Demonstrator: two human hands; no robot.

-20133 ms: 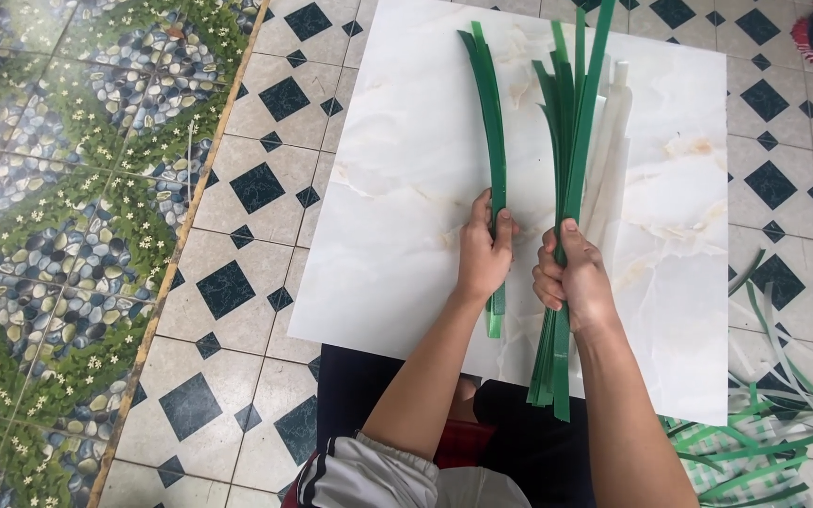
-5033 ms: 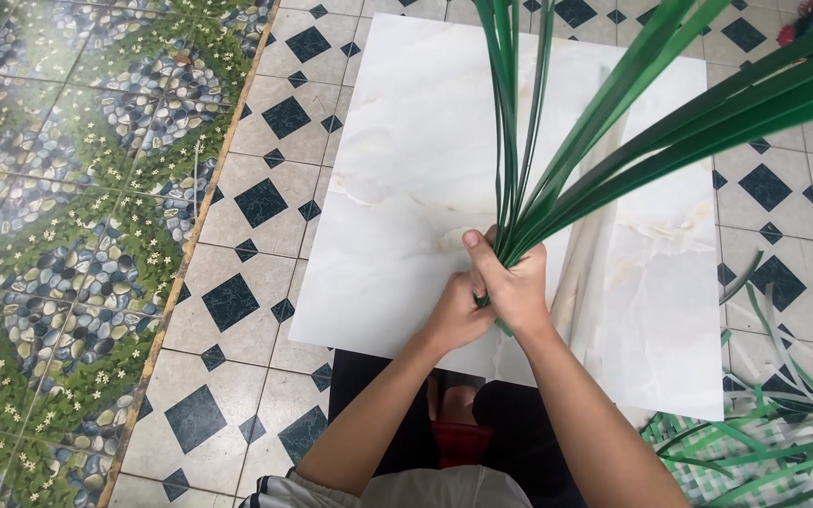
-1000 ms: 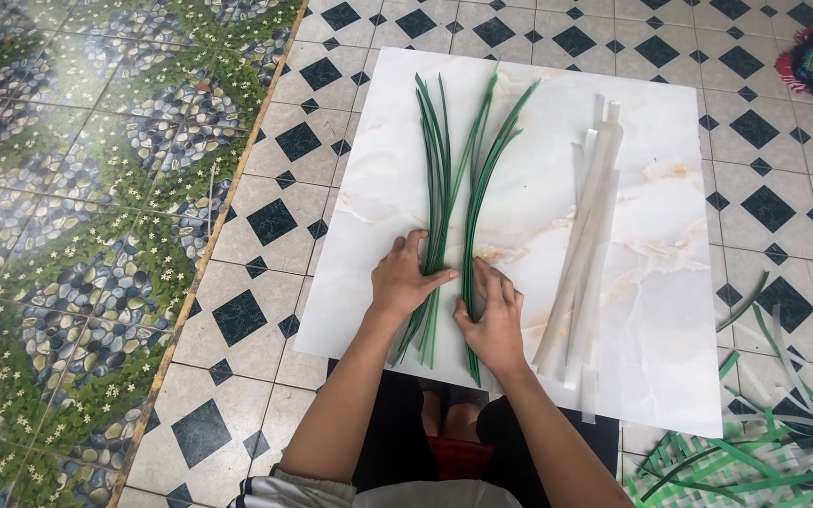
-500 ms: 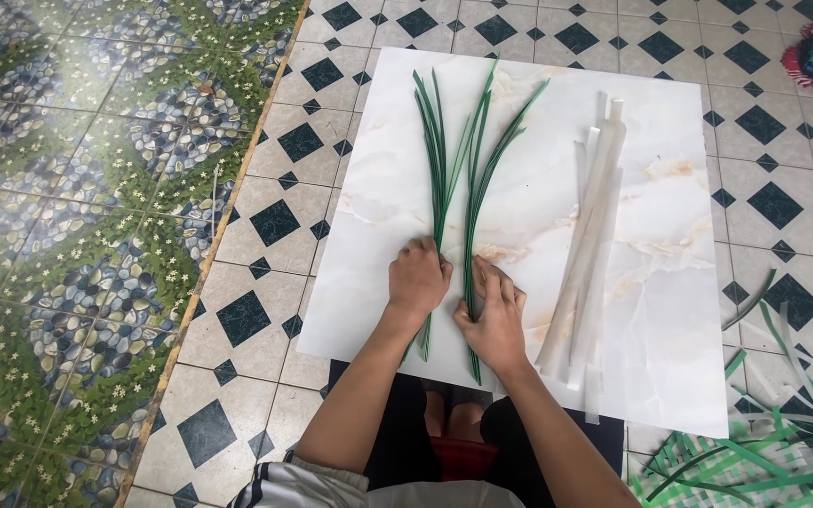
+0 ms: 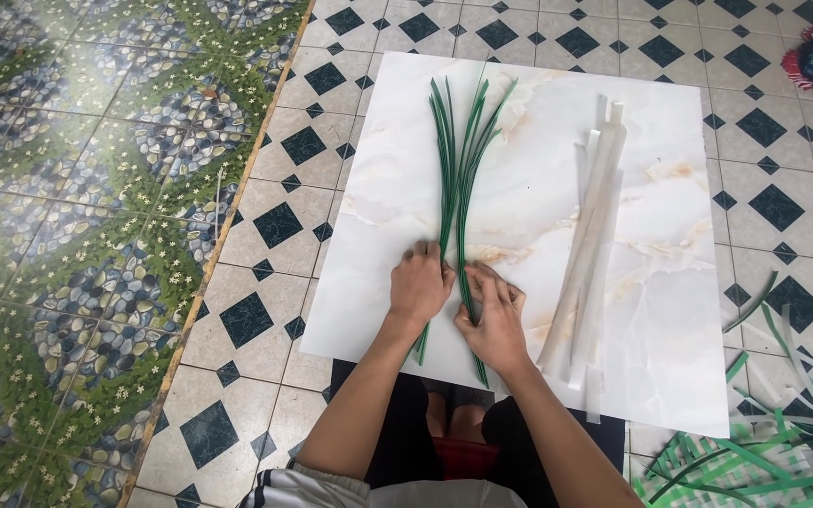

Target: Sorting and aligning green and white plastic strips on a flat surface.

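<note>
On the marble-patterned board [image 5: 406, 207] the green strips [image 5: 458, 169] already lie fanned side by side, left hand [image 5: 420, 287] pressed flat on their lower ends, right hand [image 5: 493, 320] pinching one strip, pale strips [image 5: 590, 226] lying untouched alongside.

A tiled floor [image 5: 265, 226] of white squares with dark diamonds carries a white marbled board [image 5: 670, 310] laid flat on it. On the board lie green leaf strips [image 5: 458, 160] (fanned apart at their far ends) and, well apart to the right, pale strips [image 5: 595, 216]. Loose green offcuts [image 5: 764, 461] litter the tiles beside the board's near right corner.
</note>
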